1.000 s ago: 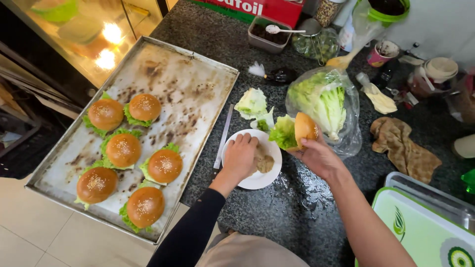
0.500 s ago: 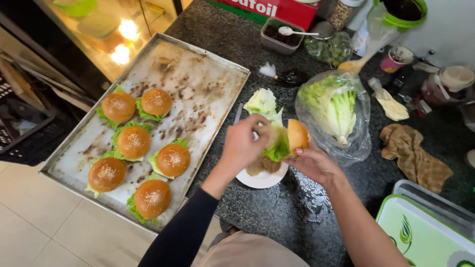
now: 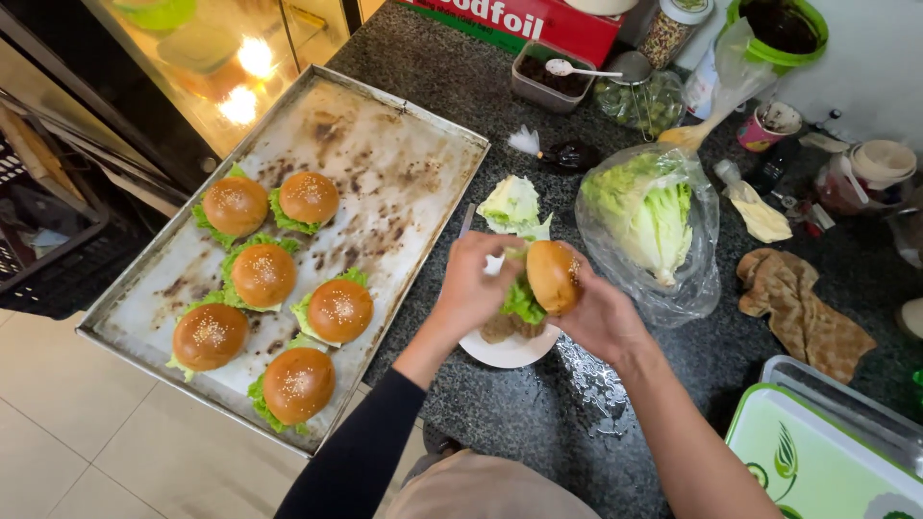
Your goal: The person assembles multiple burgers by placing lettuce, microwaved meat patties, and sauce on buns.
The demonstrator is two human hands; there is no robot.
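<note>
On a dark speckled counter (image 3: 500,423), six burgers sat on a baking tray (image 3: 404,163) at left. At centre, above a white plate (image 3: 500,351), the left hand (image 3: 476,284) and right hand (image 3: 591,312) had come together, gripping a bun (image 3: 553,274) over lettuce (image 3: 522,301), lifted off the plate since a second earlier.

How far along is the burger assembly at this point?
Done: six burgers with lettuce sit on the baking tray. In hand: the left hand and right hand hold a seventh bun with lettuce over the white plate. Left: bagged lettuce remains; how many more buns follow cannot be told.
</note>
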